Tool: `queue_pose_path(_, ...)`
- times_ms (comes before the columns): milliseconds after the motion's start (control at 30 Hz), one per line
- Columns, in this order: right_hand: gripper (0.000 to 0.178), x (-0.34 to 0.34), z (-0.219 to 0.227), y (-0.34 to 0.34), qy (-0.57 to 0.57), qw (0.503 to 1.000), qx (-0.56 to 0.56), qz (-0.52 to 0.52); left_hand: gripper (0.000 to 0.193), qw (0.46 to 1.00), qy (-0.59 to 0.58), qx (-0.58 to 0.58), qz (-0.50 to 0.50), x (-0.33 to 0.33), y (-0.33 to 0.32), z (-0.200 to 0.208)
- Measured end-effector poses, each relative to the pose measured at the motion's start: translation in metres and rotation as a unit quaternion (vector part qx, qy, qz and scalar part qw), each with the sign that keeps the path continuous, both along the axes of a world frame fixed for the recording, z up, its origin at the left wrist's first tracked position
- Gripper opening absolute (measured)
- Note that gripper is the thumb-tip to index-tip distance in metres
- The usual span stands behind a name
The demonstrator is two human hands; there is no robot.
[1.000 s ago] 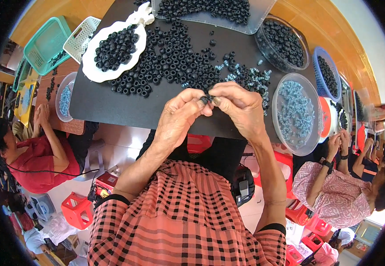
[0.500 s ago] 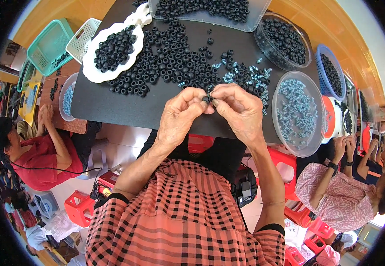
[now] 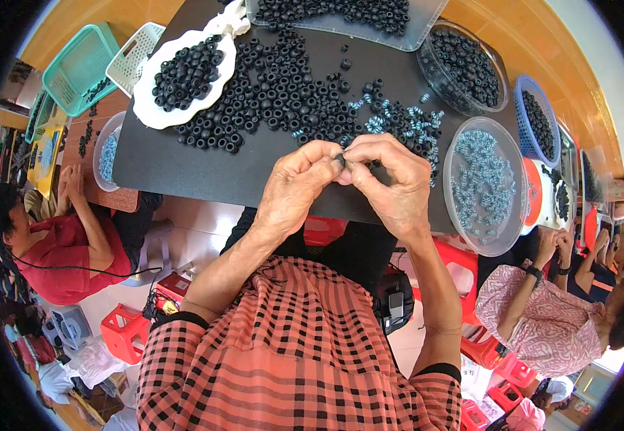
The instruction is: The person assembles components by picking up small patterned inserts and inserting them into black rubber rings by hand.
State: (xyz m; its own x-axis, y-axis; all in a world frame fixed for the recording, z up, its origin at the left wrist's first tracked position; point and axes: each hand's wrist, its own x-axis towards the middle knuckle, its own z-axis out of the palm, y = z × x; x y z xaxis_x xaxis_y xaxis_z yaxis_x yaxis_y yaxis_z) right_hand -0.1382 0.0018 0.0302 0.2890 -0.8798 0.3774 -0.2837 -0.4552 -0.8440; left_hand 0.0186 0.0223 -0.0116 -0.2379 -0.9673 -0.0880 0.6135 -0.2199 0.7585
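Over the near edge of the dark table, my two hands meet fingertip to fingertip. My left hand (image 3: 292,185) pinches a small black round part (image 3: 339,159) between thumb and forefinger. My right hand (image 3: 396,183) is closed in a pinch against that same part; whatever its fingertips hold is hidden. Just beyond my fingers spreads a loose heap of black round parts with holes (image 3: 265,90). At the heap's right side, small blue-and-silver coil-like pieces (image 3: 414,128) lie among the black ones.
A white scalloped plate (image 3: 145,100) of black parts stands at left. A clear bin (image 3: 341,32) is at the back. To the right are a clear round tub (image 3: 499,100) of black parts, a tub (image 3: 495,248) of blue pieces and a blue basket (image 3: 549,152). People sit on both sides.
My fingertips have drawn closer together around the black part, and the right fingers now cover more of it. The view has shifted slightly.
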Motion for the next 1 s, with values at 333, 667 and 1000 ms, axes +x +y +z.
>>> queue_pose_path(333,0.04,0.004,0.005,0.007,0.116,0.992,-0.044,-0.007,0.018,0.988,0.139,0.046,-0.043,0.003,-0.001,0.0)
queue_pose_path(667,0.048,0.008,-0.015,-0.005,0.194,0.955,-0.222,-0.011,0.016,0.986,0.147,0.076,-0.037,0.006,0.0,-0.006)
queue_pose_path(1000,0.049,0.009,-0.026,-0.007,0.142,0.968,-0.208,-0.01,0.015,0.993,0.103,0.05,-0.036,0.004,0.0,-0.003)
